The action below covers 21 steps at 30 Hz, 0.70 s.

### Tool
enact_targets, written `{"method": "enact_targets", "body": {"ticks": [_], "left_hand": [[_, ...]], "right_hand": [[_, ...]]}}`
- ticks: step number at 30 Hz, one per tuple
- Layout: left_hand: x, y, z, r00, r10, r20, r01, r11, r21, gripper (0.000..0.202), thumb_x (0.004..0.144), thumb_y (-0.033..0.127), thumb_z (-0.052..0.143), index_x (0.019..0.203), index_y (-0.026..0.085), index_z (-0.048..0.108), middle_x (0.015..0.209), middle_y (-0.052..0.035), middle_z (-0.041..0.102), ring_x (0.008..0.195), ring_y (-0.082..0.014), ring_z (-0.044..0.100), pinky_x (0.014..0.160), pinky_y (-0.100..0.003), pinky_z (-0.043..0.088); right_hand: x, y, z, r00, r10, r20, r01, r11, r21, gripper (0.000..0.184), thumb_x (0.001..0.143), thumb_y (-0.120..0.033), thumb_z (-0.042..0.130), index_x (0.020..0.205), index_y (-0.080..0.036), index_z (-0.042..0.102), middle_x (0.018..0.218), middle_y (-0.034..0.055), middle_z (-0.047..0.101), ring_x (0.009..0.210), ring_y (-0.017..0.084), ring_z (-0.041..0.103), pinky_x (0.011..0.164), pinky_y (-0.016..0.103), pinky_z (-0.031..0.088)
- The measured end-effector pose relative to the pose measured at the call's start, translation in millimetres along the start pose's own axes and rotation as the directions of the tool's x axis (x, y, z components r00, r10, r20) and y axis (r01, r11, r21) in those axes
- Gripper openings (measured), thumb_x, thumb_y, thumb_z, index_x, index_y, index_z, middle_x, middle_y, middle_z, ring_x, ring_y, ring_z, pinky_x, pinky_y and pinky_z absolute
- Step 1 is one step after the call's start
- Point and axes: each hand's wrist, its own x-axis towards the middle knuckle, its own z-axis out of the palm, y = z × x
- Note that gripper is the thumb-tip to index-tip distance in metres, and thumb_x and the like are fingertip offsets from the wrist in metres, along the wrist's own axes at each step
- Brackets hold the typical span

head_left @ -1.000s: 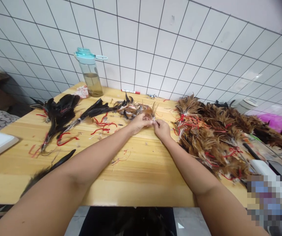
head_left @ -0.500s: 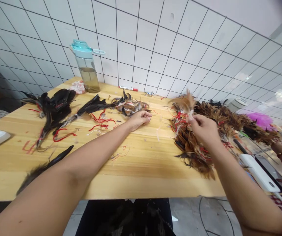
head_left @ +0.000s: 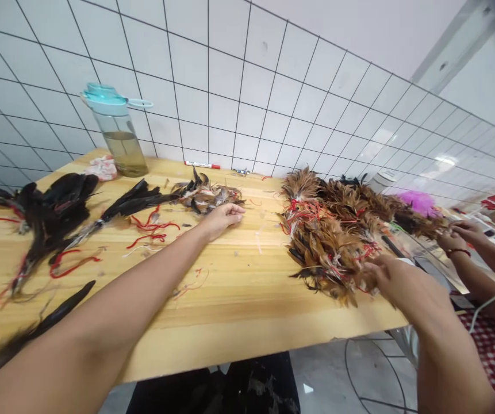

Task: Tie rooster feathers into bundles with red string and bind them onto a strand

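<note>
A white tiled wall with dark grout runs behind a pale wooden table (head_left: 247, 299) littered with feathers. The person's 2 hands are well apart. The left hand (head_left: 222, 217) rests on the table near its middle, knuckles up and fingers loosely curled, just beside a small heap of mixed feathers (head_left: 206, 195) that lies toward the far edge; whether it pinches anything cannot be told. The right hand (head_left: 398, 283) reaches to the table's right edge, its fingertips (head_left: 374, 268) touching the near side of a big brown feather pile (head_left: 337, 230) tied through with red string. Whether those fingers grip a feather cannot be told.

Toward the left edge lie black feather bundles (head_left: 53, 201), with loose red strings (head_left: 152, 227) between them and the left hand, and 1 long black feather (head_left: 57, 307) near the front edge. A water bottle (head_left: 118, 138) with a teal lid stands at the far left corner beside a pink wad (head_left: 100, 167), and a red marker (head_left: 202, 165) lies along the far edge. Beyond the right edge, another person's hands (head_left: 463, 236) work near a purple tuft (head_left: 417, 201).
</note>
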Motion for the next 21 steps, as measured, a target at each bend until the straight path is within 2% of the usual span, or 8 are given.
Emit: {"method": "enact_targets", "body": {"ticks": [3,6,9,11,13,15,18,21], "left_hand": [[-1,2,1.6,1.0,-0.007,-0.012,0.007,1.0,0.012,0.036,0.062,0.023,0.081,0.092,0.013,0.064,0.076,0.0,0.06,0.064,-0.0087,0.053,0.062,-0.024,0.04],[-4,5,4.1,1.0,-0.001,-0.024,0.001,1.0,0.001,0.029,0.065,0.018,0.077,0.09,0.013,0.063,0.07,0.0008,0.059,0.059,-0.0078,0.051,0.059,-0.023,0.038],[-6,9,5.8,0.998,0.037,-0.056,-0.036,0.999,0.018,0.022,0.07,0.016,0.071,0.09,0.013,0.063,0.066,0.0015,0.058,0.057,-0.0082,0.051,0.058,-0.022,0.038],[-4,12,4.3,0.985,0.12,-0.127,-0.109,0.99,0.085,0.017,0.074,0.015,0.066,0.091,0.013,0.064,0.067,0.0013,0.058,0.06,-0.0086,0.052,0.06,-0.022,0.04],[1,16,-1.2,0.941,0.244,-0.233,-0.206,0.962,0.179,0.015,0.076,0.014,0.062,0.09,0.014,0.065,0.072,0.0006,0.061,0.063,-0.0089,0.053,0.063,-0.022,0.042],[7,20,-11.7,0.862,0.37,-0.345,-0.276,0.916,0.291,0.014,0.077,0.011,0.059,0.089,0.015,0.065,0.078,-0.0003,0.063,0.068,-0.0097,0.055,0.068,-0.022,0.044],[14,28,-33.3,0.722,0.529,-0.445,-0.282,0.814,0.508,0.018,0.078,0.007,0.054,0.09,0.016,0.064,0.086,-0.0019,0.066,0.074,-0.0116,0.058,0.076,-0.025,0.046],[14,38,-52.2,0.648,0.638,-0.416,-0.203,0.671,0.713,0.022,0.078,0.006,0.052,0.093,0.017,0.064,0.094,-0.0038,0.067,0.08,-0.0147,0.059,0.082,-0.028,0.047]], "right_hand": [[-12,-25,-10,0.999,-0.043,0.017,0.044,0.994,-0.095,0.033,0.096,-0.043,0.042,0.084,-0.022,0.064,0.081,0.0134,0.071,0.073,0.026,0.066,0.058,0.033,0.034],[-21,-85,-10,0.965,-0.264,-0.014,0.261,0.961,-0.087,0.025,0.096,-0.038,0.047,0.09,-0.021,0.065,0.097,0.0108,0.07,0.086,0.024,0.065,0.061,0.031,0.036],[-23,-154,-1,0.844,-0.531,-0.072,0.529,0.847,-0.049,0.019,0.095,-0.032,0.052,0.1,-0.02,0.066,0.104,0.0108,0.066,0.099,0.024,0.061,0.071,0.031,0.041],[-16,-193,11,0.752,-0.644,-0.138,0.647,0.762,-0.03,0.022,0.095,-0.033,0.052,0.107,-0.019,0.065,0.109,0.0121,0.064,0.102,0.025,0.058,0.079,0.032,0.043],[0,-222,26,0.702,-0.683,-0.201,0.695,0.719,-0.017,0.024,0.097,-0.031,0.048,0.11,-0.019,0.063,0.111,0.0127,0.063,0.103,0.025,0.056,0.079,0.032,0.043],[21,-240,43,0.686,-0.687,-0.24,0.706,0.708,-0.007,0.026,0.099,-0.028,0.041,0.111,-0.018,0.062,0.112,0.0127,0.062,0.103,0.024,0.055,0.08,0.032,0.042],[54,-254,68,0.732,-0.639,-0.234,0.657,0.754,-0.003,0.031,0.101,-0.028,0.034,0.107,-0.017,0.063,0.109,0.0128,0.063,0.104,0.024,0.055,0.076,0.032,0.04],[76,-257,83,0.802,-0.543,-0.25,0.568,0.822,0.039,0.03,0.1,-0.028,0.036,0.106,-0.016,0.063,0.108,0.0119,0.064,0.104,0.024,0.056,0.076,0.031,0.039]]}}
